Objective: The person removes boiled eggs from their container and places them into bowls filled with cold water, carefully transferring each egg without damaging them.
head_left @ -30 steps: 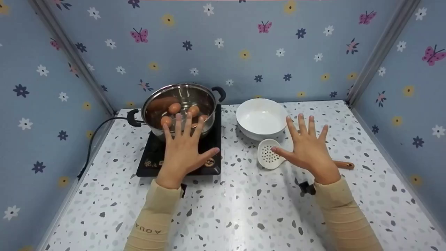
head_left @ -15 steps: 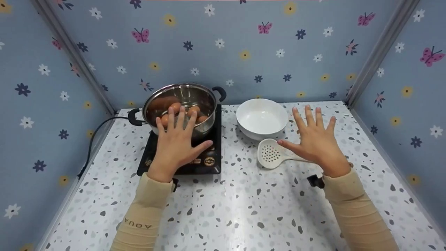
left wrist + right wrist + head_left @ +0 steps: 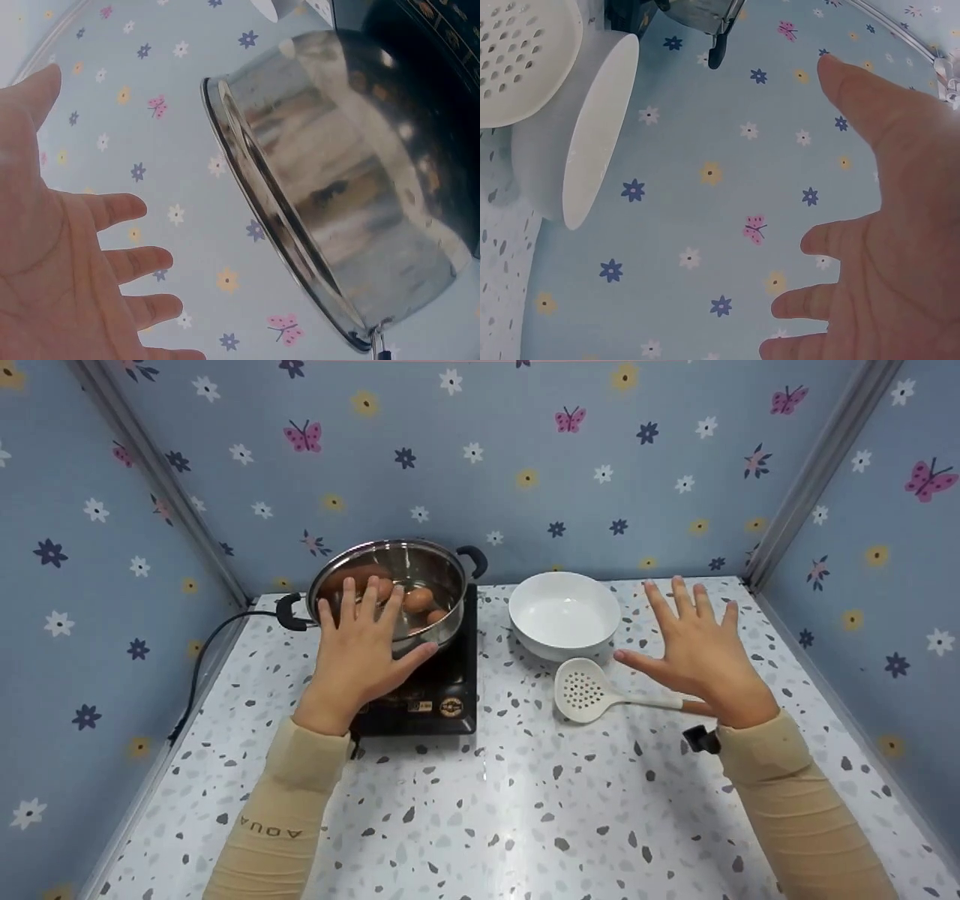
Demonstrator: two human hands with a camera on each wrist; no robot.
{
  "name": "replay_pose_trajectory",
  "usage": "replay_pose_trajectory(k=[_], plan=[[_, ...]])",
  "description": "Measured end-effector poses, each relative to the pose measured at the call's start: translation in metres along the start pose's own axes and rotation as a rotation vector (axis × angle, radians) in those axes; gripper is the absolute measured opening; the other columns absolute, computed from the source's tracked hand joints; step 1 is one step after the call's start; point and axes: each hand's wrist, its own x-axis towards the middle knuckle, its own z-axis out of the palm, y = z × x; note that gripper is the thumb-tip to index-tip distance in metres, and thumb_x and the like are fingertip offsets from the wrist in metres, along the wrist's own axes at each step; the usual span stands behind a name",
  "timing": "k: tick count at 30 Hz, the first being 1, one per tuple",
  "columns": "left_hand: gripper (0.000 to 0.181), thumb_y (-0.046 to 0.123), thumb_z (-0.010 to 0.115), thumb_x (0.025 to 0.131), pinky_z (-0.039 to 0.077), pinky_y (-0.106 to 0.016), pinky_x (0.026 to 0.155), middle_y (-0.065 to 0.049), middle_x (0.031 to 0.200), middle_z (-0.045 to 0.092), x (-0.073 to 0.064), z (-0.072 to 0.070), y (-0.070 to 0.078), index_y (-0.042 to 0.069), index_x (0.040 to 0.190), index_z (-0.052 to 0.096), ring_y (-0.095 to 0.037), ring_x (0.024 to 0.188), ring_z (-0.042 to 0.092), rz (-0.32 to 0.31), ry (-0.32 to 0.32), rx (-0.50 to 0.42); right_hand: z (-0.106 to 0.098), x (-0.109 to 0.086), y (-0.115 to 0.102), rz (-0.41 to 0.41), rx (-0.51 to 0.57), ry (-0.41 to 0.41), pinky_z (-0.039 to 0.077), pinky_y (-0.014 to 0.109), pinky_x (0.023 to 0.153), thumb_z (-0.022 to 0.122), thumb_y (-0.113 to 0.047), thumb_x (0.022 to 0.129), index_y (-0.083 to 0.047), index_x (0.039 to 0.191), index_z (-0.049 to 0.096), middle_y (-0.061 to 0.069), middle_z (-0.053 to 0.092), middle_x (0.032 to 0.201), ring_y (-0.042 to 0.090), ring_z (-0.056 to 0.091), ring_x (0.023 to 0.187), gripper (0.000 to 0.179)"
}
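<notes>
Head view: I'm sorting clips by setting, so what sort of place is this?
Probably a small cooking booth: a metal pot with eggs inside stands on a black cooktop, and flowered panels line the back and both sides of the speckled counter.

Left sleeve [image 3: 283, 799]: tan, creased, dark lettering [image 3: 271, 829] across forearm, black fitting [image 3: 354, 746] at inner cuff edge. Right of left sleeve: right sleeve [image 3: 799, 802], matching tan, creased; small black block [image 3: 701, 739] beside cuff.

cooktop [image 3: 433, 684], bowl [image 3: 564, 616], skimmer [image 3: 586, 694] on speckled table [image 3: 525, 810]
</notes>
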Motion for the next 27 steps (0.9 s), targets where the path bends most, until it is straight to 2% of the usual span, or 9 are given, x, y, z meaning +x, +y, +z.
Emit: replay_pose_trajectory(k=[4,11,15,27], plan=[[0.099,0.079,0.046,0.103,0.0,-0.075,0.13,-0.021,0.182,0.009,0.002,-0.005,-0.007,0.019,0.176,0.018,-0.048,0.169,-0.005,-0.009,-0.005,-0.024,-0.002,0.004,0.006,-0.004,0.005,-0.016,0.002,0.086,0.121,0.052,-0.088,0.095,-0.017,0.177,0.005,0.029,0.003,0.18,0.06,0.007,0.163,0.117],[0.093,0.076,0.046,0.105,0.004,-0.075,0.13,-0.024,0.181,0.015,0.006,-0.011,-0.019,0.015,0.173,0.027,-0.05,0.168,0.001,-0.007,0.023,-0.057,-0.003,0.006,0.019,-0.027,0.004,-0.022,0.008,0.086,0.12,0.053,-0.084,0.097,-0.017,0.177,0.006,0.031,0.007,0.179,0.06,0.013,0.163,0.114],[0.096,0.076,0.045,0.105,0.005,-0.075,0.129,-0.026,0.18,0.015,0.008,-0.013,-0.026,0.012,0.174,0.024,-0.051,0.168,0.003,-0.016,0.017,-0.071,-0.004,0.005,0.026,-0.031,0.011,-0.029,0.01,0.086,0.12,0.053,-0.085,0.097,-0.016,0.177,0.007,0.032,0.01,0.179,0.06,0.015,0.162,0.115],[0.092,0.07,0.046,0.108,0.014,-0.076,0.128,-0.032,0.171,0.031,0.014,-0.022,-0.048,0.003,0.169,0.031,-0.058,0.161,0.022,-0.013,0.076,-0.111,-0.006,0.006,0.047,-0.05,0.016,-0.037,0.021,0.083,0.12,0.056,-0.084,0.097,-0.011,0.176,0.014,0.035,0.02,0.175,0.06,0.024,0.158,0.115]])
